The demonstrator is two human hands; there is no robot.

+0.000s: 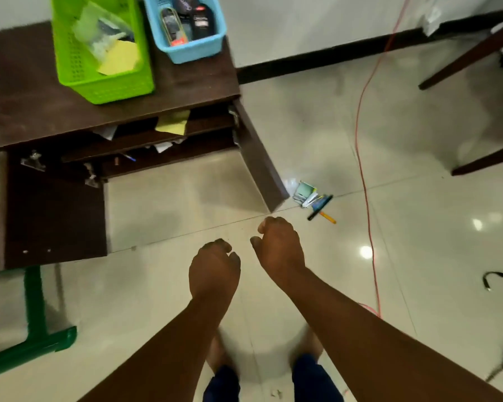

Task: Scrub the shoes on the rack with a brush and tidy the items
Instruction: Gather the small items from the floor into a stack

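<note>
Two empty, loosely curled hands, left hand and right hand, are held over bare floor tiles beside a cabinet topped by two baskets, the green basket and the blue basket.

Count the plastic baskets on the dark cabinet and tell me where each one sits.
2. The green basket stands on the cabinet top, left of the blue basket, which sits near the top's back right corner. Others may lie outside the view.

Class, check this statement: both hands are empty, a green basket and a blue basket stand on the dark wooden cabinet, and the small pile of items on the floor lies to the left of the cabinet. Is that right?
Not quite. In the head view the pile of items lies on the floor to the right of the dark wooden cabinet, by its open door. The rest holds: the left hand and right hand hold nothing, and the green basket and blue basket stand on the cabinet.
</note>
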